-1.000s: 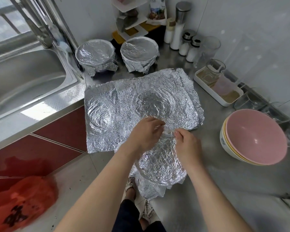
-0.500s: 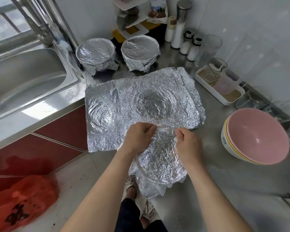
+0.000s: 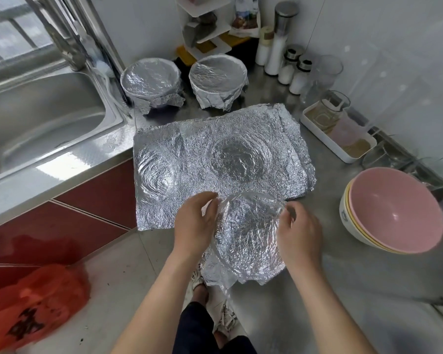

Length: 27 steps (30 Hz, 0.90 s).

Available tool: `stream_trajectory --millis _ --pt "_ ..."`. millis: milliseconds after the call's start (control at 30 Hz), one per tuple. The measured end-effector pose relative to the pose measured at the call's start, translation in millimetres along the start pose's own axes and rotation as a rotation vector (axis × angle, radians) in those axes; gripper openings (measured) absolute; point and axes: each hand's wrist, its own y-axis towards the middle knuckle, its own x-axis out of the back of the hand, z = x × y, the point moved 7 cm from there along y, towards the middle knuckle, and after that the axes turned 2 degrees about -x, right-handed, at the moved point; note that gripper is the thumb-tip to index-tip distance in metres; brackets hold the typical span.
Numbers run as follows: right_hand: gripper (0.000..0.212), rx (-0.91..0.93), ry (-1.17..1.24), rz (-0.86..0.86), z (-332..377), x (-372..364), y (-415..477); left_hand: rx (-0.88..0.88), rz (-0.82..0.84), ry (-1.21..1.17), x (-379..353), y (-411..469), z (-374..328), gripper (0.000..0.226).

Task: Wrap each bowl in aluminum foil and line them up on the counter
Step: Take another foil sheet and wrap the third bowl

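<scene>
The foil-covered bowl (image 3: 248,233) sits at lower centre of the frame, at the tabletop (image 3: 330,272) edge, just below the flat foil sheets (image 3: 215,154). The left hand (image 3: 195,226) and right hand (image 3: 298,236) grip opposite sides of its rim, fingers curled onto the foil. Two wrapped bowls (image 3: 218,77) stand at upper centre.

left hand (image 3: 193,226): fingers pinch foil (image 3: 248,238); right hand (image 3: 299,233): fingers pinch foil

The foil (image 3: 248,233) is concealing the colour and material of the nearest bowl entirely. The left frame edge is cutting off the sink (image 3: 36,118), and the bottom-left corner is cropping the red bag (image 3: 31,307), whose dark print is blurring beyond reading.
</scene>
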Motion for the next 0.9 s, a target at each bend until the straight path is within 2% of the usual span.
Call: stream_trajectory --millis 100,200,267,333,467,600,700,900 --pt "0.029 0.113 -0.019 -0.005 15.9 4.6 7.6 0.006 -0.074 0.007 -0.9 -10.3 -0.6 0.025" --pt "0.022 0.146 0.029 0.229 30.4 -10.0 26.3 -0.065 -0.096 0.011 -4.6 -13.9 -13.7 0.021" --pt "0.027 0.185 0.036 0.371 38.1 -20.1 34.6 -0.094 -0.106 -0.013 -8.6 -15.6 -19.7 0.020" --pt "0.025 0.221 0.061 0.435 45.2 -24.3 35.2 -0.068 -0.119 -0.049 -11.4 -15.5 -16.9 0.021" --pt "0.019 0.194 0.111 0.392 39.4 -23.1 29.0 -0.031 -0.098 -0.068 -18.3 -14.3 -9.2 0.025" --pt "0.020 0.078 0.144 0.313 20.4 -13.0 14.6 -0.110 -0.029 -0.035 -23.5 -13.3 -12.5 0.024" --pt "0.023 0.060 0.155 0.289 13.7 -4.8 3.0 -0.140 -0.033 0.070 -20.5 -14.8 -16.0 0.028" --pt "0.029 0.082 0.092 0.542 17.6 -19.6 10.1 -0.142 -0.019 0.144 -21.7 -28.5 -14.1 0.036"
